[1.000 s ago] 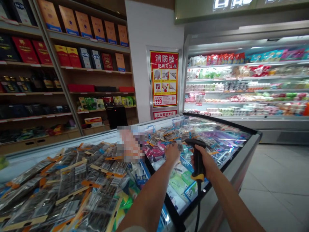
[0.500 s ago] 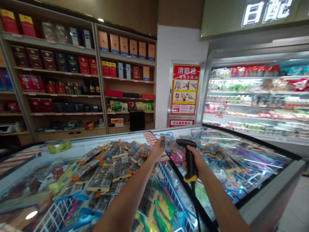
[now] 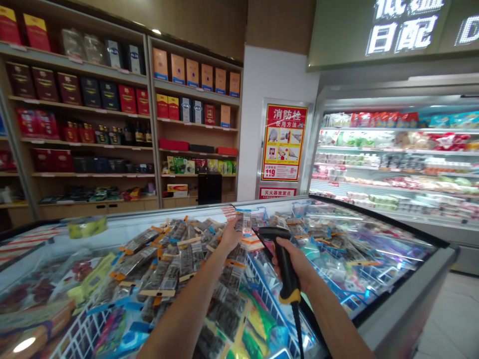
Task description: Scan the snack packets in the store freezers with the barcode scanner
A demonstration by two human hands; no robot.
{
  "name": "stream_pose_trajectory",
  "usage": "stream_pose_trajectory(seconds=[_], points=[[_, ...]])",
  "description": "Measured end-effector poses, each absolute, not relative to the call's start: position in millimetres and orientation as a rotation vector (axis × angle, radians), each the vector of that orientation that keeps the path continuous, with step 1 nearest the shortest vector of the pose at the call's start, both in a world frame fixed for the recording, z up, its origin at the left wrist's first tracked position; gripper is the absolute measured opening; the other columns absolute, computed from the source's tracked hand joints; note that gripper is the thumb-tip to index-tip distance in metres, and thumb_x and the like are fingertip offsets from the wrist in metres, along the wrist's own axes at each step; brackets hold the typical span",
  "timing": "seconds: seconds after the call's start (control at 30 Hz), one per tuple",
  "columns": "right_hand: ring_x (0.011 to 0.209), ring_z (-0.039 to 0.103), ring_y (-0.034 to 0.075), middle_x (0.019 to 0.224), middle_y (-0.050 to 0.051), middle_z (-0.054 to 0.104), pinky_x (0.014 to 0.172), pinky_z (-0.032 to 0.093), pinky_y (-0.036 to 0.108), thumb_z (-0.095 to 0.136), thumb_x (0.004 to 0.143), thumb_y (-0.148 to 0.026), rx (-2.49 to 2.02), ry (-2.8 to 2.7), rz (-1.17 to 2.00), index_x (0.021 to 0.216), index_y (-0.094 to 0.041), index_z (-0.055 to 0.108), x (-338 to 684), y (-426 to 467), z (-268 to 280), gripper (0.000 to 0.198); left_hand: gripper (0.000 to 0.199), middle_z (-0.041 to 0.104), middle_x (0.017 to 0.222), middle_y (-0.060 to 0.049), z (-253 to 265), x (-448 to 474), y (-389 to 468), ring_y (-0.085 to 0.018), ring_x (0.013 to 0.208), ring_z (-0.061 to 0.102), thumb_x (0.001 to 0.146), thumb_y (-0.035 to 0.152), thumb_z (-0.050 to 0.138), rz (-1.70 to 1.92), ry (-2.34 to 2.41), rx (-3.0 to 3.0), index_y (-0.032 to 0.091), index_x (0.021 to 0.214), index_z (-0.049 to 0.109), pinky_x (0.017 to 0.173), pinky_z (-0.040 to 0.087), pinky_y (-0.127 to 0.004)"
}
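The packet [image 3: 247, 221], presumably light and slick, is edge-held by the left grip [image 3: 231, 233], the scanner [image 3: 286, 271] by the right grip [image 3: 298, 260].

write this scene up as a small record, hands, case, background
left hand: fingers of the left hand pinch a small packet
right hand: the right hand grips a black-and-yellow scanner, cord hanging down
case: chest case with heaped packets and wire dividers
background: wooden shelves, red-and-yellow poster, lit cooler
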State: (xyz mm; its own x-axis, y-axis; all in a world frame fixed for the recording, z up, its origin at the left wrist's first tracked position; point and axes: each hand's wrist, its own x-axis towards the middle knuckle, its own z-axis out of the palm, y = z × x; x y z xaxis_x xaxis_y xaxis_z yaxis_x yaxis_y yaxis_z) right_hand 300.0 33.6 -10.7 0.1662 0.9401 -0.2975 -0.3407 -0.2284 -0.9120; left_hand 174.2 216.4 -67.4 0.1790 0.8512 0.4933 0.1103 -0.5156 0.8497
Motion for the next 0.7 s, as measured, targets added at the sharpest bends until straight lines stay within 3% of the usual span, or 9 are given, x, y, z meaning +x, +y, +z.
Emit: stream_pose_trajectory(seconds=[0.7], points=[[0.031,0.046,0.01,0.04,-0.002,0.05,0.027,0.035,0.02,0.044,0.07,-0.046,-1.1,-0.7,1.435,0.064,-0.016,0.05,326,-1,21,0.031,0.058,0.05,0.111,-0.006,-56,201,204,-0.018,0.103,0.045,0.053,0.0,0.052,1.29,0.852,2.061,0.015,0.108,0.048,0.092,0.031,-0.032]])
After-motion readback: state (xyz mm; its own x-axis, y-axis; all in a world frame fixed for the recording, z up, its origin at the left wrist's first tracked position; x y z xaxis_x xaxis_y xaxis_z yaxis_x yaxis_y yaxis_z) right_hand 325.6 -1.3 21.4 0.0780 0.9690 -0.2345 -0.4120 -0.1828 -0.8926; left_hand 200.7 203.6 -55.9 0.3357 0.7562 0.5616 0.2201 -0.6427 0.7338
